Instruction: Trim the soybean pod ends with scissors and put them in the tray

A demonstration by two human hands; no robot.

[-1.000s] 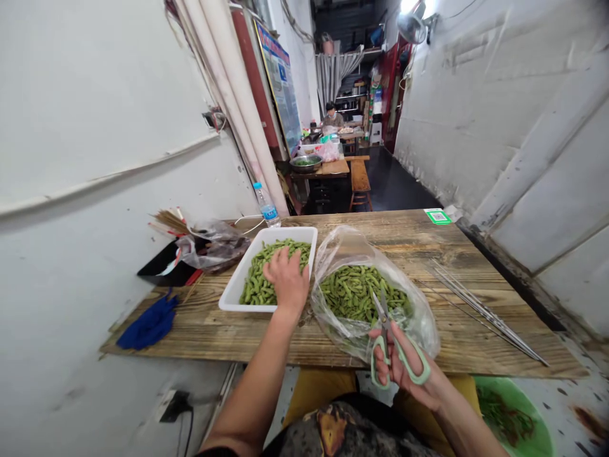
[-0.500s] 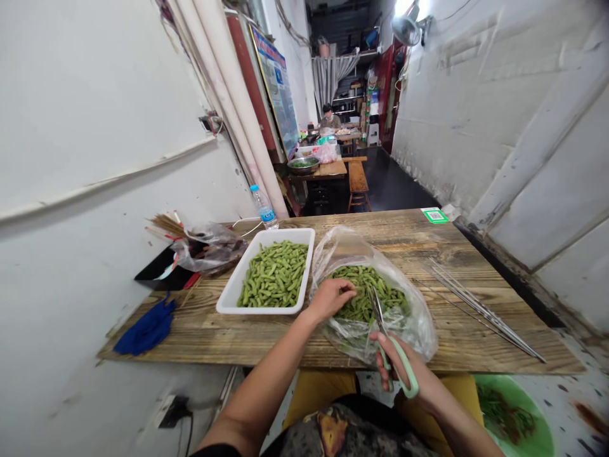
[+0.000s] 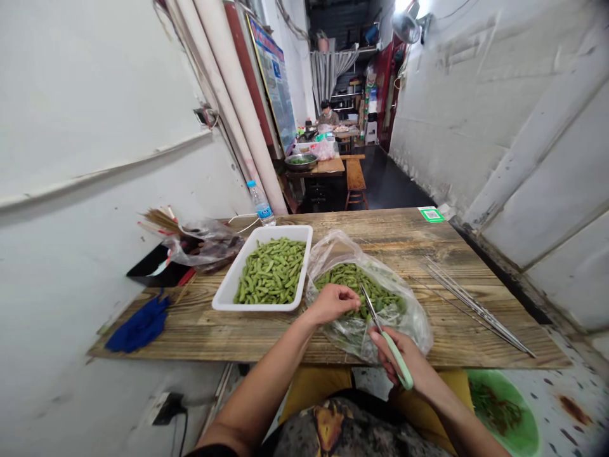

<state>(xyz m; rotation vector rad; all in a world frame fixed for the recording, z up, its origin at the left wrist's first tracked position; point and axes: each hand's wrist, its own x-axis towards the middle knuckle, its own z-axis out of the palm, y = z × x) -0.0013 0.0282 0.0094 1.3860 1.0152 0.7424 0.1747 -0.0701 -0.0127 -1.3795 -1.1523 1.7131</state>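
Note:
Green edamame pods (image 3: 340,274) fill a clear plastic bag (image 3: 419,320) that lies spread on the wooden table. Over the pods, my left hand (image 3: 335,301) is closed in a pinch on an edamame pod, mostly hidden by the fingers. My right hand (image 3: 402,355) grips scissors (image 3: 396,355) with pale green handles. Their blades look closed together and point away from me, just right of my left fingertips. Left of the bag stands a white plastic tray (image 3: 221,298) heaped with edamame pods (image 3: 271,270).
Several metal skewers (image 3: 476,308) lie at the right. On the left are a blue cloth (image 3: 140,327), a black box (image 3: 147,270) with sticks and plastic, and a water bottle (image 3: 262,204). A green basin (image 3: 523,422) stands on the floor. A person (image 3: 328,115) sits at a far table.
The scissors' blades and handles have come together. My left hand has shifted slightly right, closer to the blades. The whole view has moved a little.

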